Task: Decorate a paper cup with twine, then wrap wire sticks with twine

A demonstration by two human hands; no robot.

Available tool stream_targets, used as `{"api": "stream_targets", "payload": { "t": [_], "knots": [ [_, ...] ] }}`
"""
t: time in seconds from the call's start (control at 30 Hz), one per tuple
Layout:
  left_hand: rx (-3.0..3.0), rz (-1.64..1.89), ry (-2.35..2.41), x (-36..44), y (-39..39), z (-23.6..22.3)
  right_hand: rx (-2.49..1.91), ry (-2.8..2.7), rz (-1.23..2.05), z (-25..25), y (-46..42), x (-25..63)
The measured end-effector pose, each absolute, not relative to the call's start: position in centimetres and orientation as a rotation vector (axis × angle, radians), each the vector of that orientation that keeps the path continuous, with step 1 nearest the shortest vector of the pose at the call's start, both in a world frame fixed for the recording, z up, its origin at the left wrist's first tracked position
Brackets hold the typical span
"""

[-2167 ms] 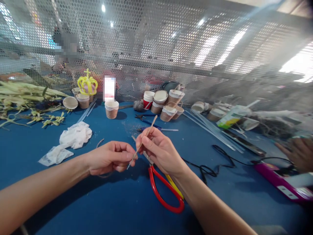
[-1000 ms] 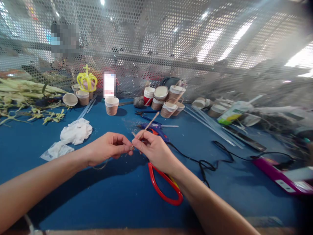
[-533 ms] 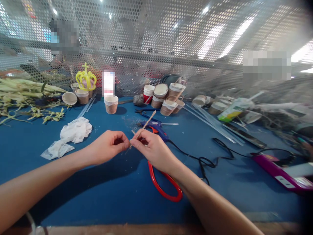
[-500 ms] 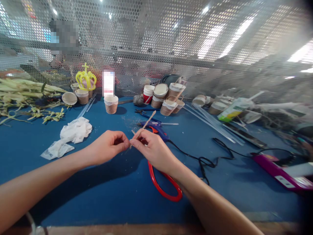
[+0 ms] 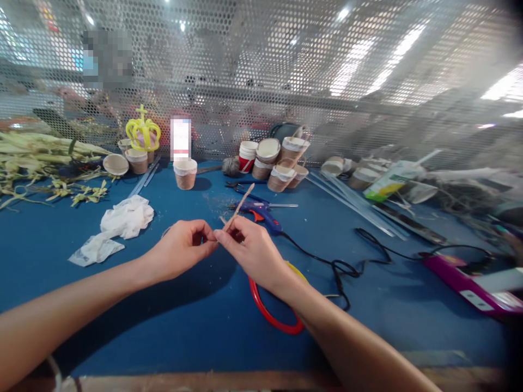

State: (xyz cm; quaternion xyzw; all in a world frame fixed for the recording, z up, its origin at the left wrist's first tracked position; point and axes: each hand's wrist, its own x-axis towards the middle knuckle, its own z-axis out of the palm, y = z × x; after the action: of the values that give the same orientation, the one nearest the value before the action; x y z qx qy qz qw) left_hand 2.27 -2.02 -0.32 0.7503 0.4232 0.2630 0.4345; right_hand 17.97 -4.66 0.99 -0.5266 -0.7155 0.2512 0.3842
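Note:
My right hand [image 5: 249, 245] pinches a thin, stiff-looking length of tan twine [image 5: 244, 202], whose free end sticks up and away from me. Thumb and fingertips of my left hand [image 5: 186, 247] are closed at the twine's lower end, right against the right fingertips. The very end between the fingers is hidden. Just beyond my right hand lies a blue glue gun [image 5: 261, 212] with a red trigger. Under the right wrist shows a red loop [image 5: 261, 305] with some yellow, partly covered by my forearm.
A twine-wrapped cup [image 5: 185, 177] stands ahead, with several similar cups [image 5: 281, 177] at the back. White crumpled cloth [image 5: 128, 218] lies left, near dried husks [image 5: 44, 152] and a yellow crown [image 5: 143, 133]. Right are a black cable [image 5: 343, 267], clear glue sticks [image 5: 355, 204] and a purple box [image 5: 461, 280].
Both hands stay together, shifting only slightly; the twine's raised end has moved a little left. More of the yellow part beside my right wrist shows now.

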Motion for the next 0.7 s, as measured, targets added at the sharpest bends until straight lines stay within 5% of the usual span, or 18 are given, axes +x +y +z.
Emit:
{"api": "stream_targets", "payload": {
  "t": [0.5, 0.7],
  "knots": [
    [1.627, 0.542, 0.894, 2.2, -1.9, 1.1, -1.090, -1.669, 1.199, 1.0, -4.1, 18.3],
    [1.639, 0.565, 0.939, 2.3, -1.6, 0.7, -1.243, -1.685, 1.078, 0.5, -4.0, 18.3]
  ]
}}
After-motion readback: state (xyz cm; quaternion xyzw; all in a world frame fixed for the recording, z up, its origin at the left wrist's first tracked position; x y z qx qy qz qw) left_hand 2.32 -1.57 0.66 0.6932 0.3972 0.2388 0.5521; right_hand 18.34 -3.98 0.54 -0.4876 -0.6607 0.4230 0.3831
